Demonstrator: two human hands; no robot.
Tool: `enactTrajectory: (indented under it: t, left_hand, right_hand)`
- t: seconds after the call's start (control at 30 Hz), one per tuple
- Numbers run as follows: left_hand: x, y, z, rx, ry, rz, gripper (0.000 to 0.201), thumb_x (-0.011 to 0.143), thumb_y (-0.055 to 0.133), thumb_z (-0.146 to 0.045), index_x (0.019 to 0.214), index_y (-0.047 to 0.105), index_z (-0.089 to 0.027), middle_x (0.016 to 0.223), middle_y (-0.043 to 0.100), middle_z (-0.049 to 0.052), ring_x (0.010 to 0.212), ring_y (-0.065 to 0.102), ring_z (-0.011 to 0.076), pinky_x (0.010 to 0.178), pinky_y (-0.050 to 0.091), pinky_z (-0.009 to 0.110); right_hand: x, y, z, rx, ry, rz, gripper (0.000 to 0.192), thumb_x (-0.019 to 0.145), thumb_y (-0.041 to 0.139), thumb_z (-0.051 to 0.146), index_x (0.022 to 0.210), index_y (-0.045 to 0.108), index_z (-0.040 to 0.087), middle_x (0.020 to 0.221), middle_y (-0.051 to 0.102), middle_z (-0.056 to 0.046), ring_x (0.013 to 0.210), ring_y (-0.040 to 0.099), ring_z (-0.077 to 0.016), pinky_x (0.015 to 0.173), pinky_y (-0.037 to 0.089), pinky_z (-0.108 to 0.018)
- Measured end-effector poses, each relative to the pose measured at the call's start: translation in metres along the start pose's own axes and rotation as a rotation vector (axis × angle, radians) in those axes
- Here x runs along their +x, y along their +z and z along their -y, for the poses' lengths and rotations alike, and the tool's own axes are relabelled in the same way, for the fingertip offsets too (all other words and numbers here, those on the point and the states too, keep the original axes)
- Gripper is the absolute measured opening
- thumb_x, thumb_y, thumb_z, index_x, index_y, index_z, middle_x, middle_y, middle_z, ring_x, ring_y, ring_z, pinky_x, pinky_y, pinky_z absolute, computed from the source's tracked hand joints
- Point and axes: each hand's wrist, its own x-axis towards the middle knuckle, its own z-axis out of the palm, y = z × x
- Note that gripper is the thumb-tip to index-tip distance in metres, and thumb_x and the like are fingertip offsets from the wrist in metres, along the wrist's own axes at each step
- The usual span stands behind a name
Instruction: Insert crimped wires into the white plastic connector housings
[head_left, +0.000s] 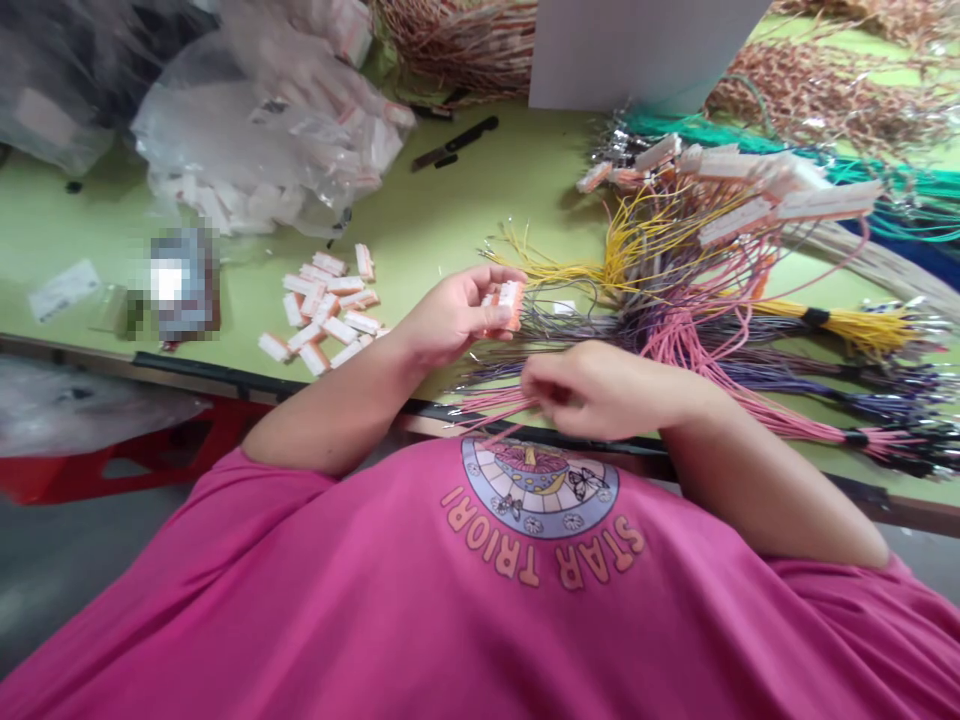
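Our left hand (pixel 450 318) held a small white plug (pixel 508 300); our right hand (pixel 592 390), at five o'clock from it, pinched pink wires (pixel 491 402). We thought a thin wire might bend or slip, because many tangled wires (pixel 675 300) lay close

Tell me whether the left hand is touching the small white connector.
Touching. The head view shows the left hand pinching the white connector between thumb and fingertips, with no gap.

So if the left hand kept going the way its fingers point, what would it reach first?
Probably the purple wires just past the connector the left hand holds, then the yellow wires; depth is unclear.
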Motion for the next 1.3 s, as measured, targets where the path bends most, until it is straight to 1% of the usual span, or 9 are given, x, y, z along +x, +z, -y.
enactTrajectory:
  t: [0.07,0.13,0.2,0.3,0.37,0.53,0.73,1.07,1.3]
  left_hand:
    - [-0.001,0.001,0.0,-0.048,-0.026,0.034,0.05,0.064,0.084,-0.016,0.109,0.061,-0.017,0.079,0.063,-0.002,0.061,0.06,0.007,0.058,0.049,0.02]
    - [-0.002,0.002,0.001,-0.09,-0.04,0.062,0.054,0.061,0.088,-0.019,0.107,0.061,-0.017,0.079,0.063,-0.002,0.061,0.061,0.0073,0.056,0.048,0.019]
    - [-0.004,0.002,0.001,-0.117,-0.044,0.086,0.056,0.059,0.091,-0.023,0.107,0.062,-0.017,0.078,0.063,-0.002,0.061,0.061,0.0076,0.055,0.047,0.019]
    - [-0.005,0.003,0.001,-0.152,-0.047,0.117,0.058,0.059,0.092,-0.027,0.107,0.062,-0.018,0.078,0.064,-0.003,0.06,0.061,0.007,0.054,0.047,0.018]
    - [-0.005,0.003,0.001,-0.17,-0.053,0.119,0.06,0.057,0.093,-0.027,0.107,0.062,-0.018,0.078,0.065,-0.003,0.059,0.061,0.0067,0.054,0.047,0.018]
    - [-0.004,0.003,0.002,-0.165,-0.072,0.087,0.065,0.054,0.095,-0.029,0.108,0.061,-0.017,0.076,0.065,-0.003,0.058,0.06,0.0064,0.057,0.049,0.019]
    - [-0.004,0.004,0.003,-0.14,-0.021,0.056,0.065,0.054,0.095,-0.031,0.107,0.06,-0.017,0.075,0.063,-0.005,0.058,0.059,0.0053,0.057,0.049,0.018]
    - [-0.005,0.006,0.004,-0.183,-0.063,0.055,0.064,0.056,0.094,-0.03,0.106,0.058,-0.015,0.073,0.062,-0.005,0.059,0.061,0.0063,0.056,0.048,0.018]
    - [-0.006,0.011,0.009,-0.173,-0.122,0.044,0.065,0.051,0.096,-0.029,0.101,0.058,-0.013,0.069,0.061,-0.005,0.054,0.057,0.0054,0.052,0.045,0.018]
  right_hand:
    - [0.003,0.005,0.01,0.139,-0.095,0.072,0.036,0.083,0.062,0.021,0.119,0.066,0.018,0.075,0.067,0.004,0.061,0.053,-0.0098,0.06,0.037,-0.023]
    - [0.007,0.013,0.015,0.223,-0.177,0.019,0.031,0.089,0.06,0.024,0.118,0.068,0.018,0.086,0.072,0.001,0.071,0.06,-0.0103,0.067,0.042,-0.022]
    - [0.01,0.019,0.012,0.242,-0.16,-0.202,0.024,0.094,0.052,0.021,0.106,0.072,0.018,0.094,0.074,-0.002,0.081,0.064,-0.0111,0.075,0.045,-0.023]
    - [0.009,0.02,-0.003,0.109,0.035,-0.601,0.025,0.092,0.049,0.019,0.091,0.073,0.017,0.086,0.074,-0.003,0.077,0.064,-0.0131,0.073,0.045,-0.025]
    - [0.007,0.017,-0.013,-0.025,0.134,-0.726,0.023,0.09,0.05,0.02,0.085,0.073,0.017,0.078,0.072,-0.003,0.071,0.062,-0.0139,0.069,0.044,-0.026]
    - [0.005,0.015,-0.019,-0.241,0.194,-0.669,0.027,0.09,0.048,0.024,0.083,0.072,0.016,0.076,0.071,-0.006,0.069,0.061,-0.0156,0.066,0.041,-0.027]
    - [0.008,0.021,-0.019,-0.352,0.227,-0.626,0.031,0.094,0.043,0.026,0.084,0.071,0.016,0.076,0.071,-0.006,0.067,0.059,-0.0156,0.062,0.036,-0.028]
    - [0.009,0.025,-0.019,-0.687,0.094,-0.626,0.032,0.091,0.042,0.015,0.072,0.066,0.018,0.06,0.059,-0.002,0.056,0.042,-0.0138,0.056,0.024,-0.03]
    - [0.017,0.035,-0.017,-0.693,-0.016,-0.593,0.039,0.097,0.034,0.014,0.077,0.068,0.016,0.059,0.059,-0.002,0.053,0.04,-0.0128,0.054,0.019,-0.031]
